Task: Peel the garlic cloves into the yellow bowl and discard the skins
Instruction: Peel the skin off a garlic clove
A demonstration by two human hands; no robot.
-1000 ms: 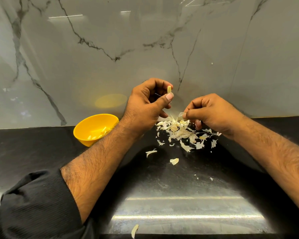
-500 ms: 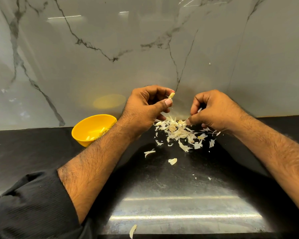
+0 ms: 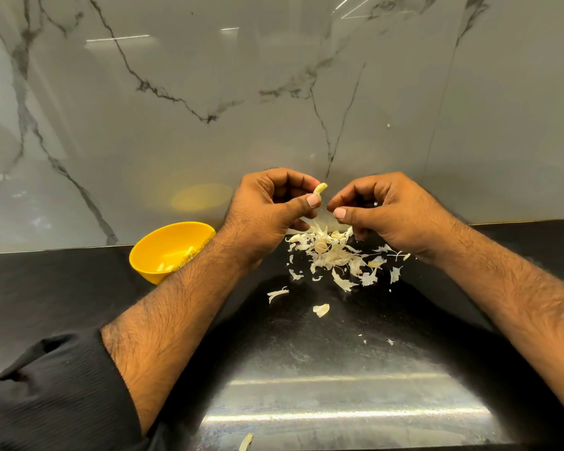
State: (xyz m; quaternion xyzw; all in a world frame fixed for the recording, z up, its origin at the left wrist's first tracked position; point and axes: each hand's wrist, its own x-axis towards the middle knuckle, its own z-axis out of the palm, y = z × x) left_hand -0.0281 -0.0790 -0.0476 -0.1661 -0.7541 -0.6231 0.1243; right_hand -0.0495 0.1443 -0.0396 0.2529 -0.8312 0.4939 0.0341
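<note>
Yellow bowl (image 3: 163, 252): plastic, on the black counter (image 3: 306, 353) at the foot of the wall, left of the left forearm, which hides part of its right rim; a few pale peeled cloves (image 3: 173, 260) lie inside.
Garlic clove (image 3: 319, 189): small and pale yellow, held up above the counter, pinched between the thumb and curled fingers of the left hand (image 3: 271, 209).
Left hand: fingers curled inward, gripping the clove at its lower end.
Right hand (image 3: 388, 213): just beside the left, fingers curled, thumb tip pressed toward the forefinger; whether a scrap of skin sits in that pinch cannot be told.
Skins (image 3: 332, 255): a loose white papery heap on the counter directly below both hands, with stray flakes (image 3: 321, 309) nearer the person and one at the bottom edge.
Wall (image 3: 274, 92): glossy grey marble with dark veins, carrying a yellow reflection of the bowl.
Sleeve (image 3: 46, 395): black, pushed up the left forearm.
</note>
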